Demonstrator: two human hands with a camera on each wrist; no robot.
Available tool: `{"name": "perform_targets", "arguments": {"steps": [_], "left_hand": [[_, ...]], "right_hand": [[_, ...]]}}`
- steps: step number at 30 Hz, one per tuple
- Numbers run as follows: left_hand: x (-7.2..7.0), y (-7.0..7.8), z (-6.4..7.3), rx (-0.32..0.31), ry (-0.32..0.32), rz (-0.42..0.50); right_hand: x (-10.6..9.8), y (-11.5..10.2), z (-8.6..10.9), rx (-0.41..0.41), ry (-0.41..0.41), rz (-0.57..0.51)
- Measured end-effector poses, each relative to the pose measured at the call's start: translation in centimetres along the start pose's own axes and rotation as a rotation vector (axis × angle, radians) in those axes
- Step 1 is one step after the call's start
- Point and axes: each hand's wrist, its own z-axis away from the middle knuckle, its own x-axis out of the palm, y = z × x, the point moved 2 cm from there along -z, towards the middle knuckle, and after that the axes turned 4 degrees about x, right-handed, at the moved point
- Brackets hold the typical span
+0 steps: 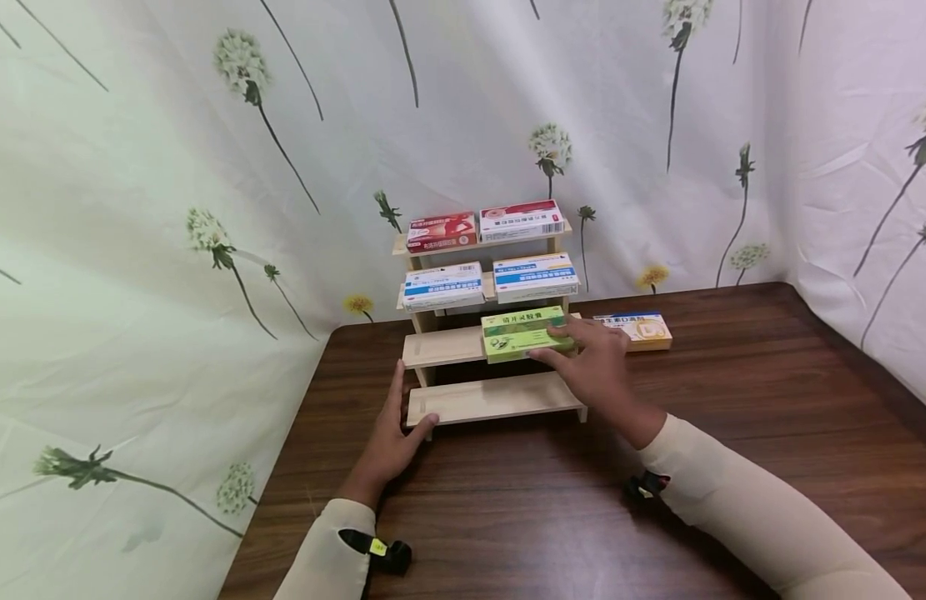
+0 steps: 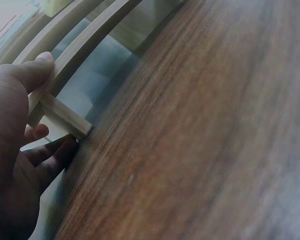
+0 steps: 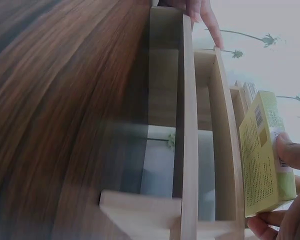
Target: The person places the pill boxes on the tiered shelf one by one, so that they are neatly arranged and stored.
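In my right hand [image 1: 601, 362] is a green medicine box [image 1: 511, 333], pinched at its right end between thumb and fingers. The box is at the right half of the third tier down of a stepped wooden rack [image 1: 493, 402]. The right wrist view shows the box's yellowish printed side [image 3: 257, 160] close to the shelf edge; whether its underside touches the shelf I cannot tell. My left hand [image 1: 391, 437] grips the rack's lower left end, thumb on the bottom shelf's front edge, other fingers along the side. The bottom shelf is bare.
A red box [image 1: 442, 232] and a red-and-white box [image 1: 523, 220] lie on the top tier. Two blue-and-white boxes, left [image 1: 442, 286] and right [image 1: 536, 277], fill the second. Behind my right hand, a white-and-orange box [image 1: 646, 331] lies on the brown table [image 1: 523, 517].
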Motion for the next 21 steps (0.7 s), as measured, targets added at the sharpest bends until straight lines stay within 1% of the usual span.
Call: {"name": "perform_targets", "arguments": {"steps": [6, 13, 17, 21], "left_hand": [[0.0, 0.0, -0.1, 0.006, -0.004, 0.003], [0.0, 0.0, -0.2, 0.014, -0.008, 0.006], [0.0, 0.0, -0.1, 0.008, -0.009, 0.01], [0.0, 0.0, -0.1, 0.002, -0.01, 0.013]], "right_hand": [[1.3, -1.1, -0.2, -0.009, -0.007, 0.011], [2.9, -1.8, -0.3, -0.033, 0.019, -0.01], [3.9, -2.1, -0.6, -0.034, 0.019, -0.011], [4.8, -2.5, -0.7, -0.019, 0.009, -0.005]]}}
